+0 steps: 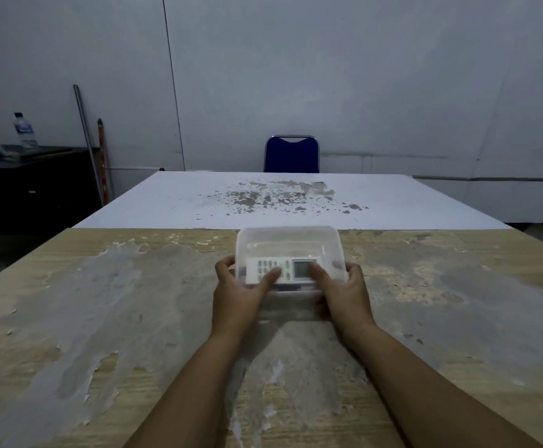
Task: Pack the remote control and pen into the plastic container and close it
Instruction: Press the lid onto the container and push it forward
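Both hands, left [238,289] and right [341,292], are gripping the clear plastic container [288,244] on the table [102,302], thumbs pressing its lid. Remote control [283,270] lying inside. Light, slippery plastic; side grips suit best.

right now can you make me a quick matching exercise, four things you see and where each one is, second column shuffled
Things:
1. remote control
2. blue chair
3. water bottle
4. left hand

Places:
A. on the dark cabinet at far left
B. inside the clear plastic container
C. behind the far end of the white table
D. gripping the container's left side

Pairs: 1-B, 2-C, 3-A, 4-D
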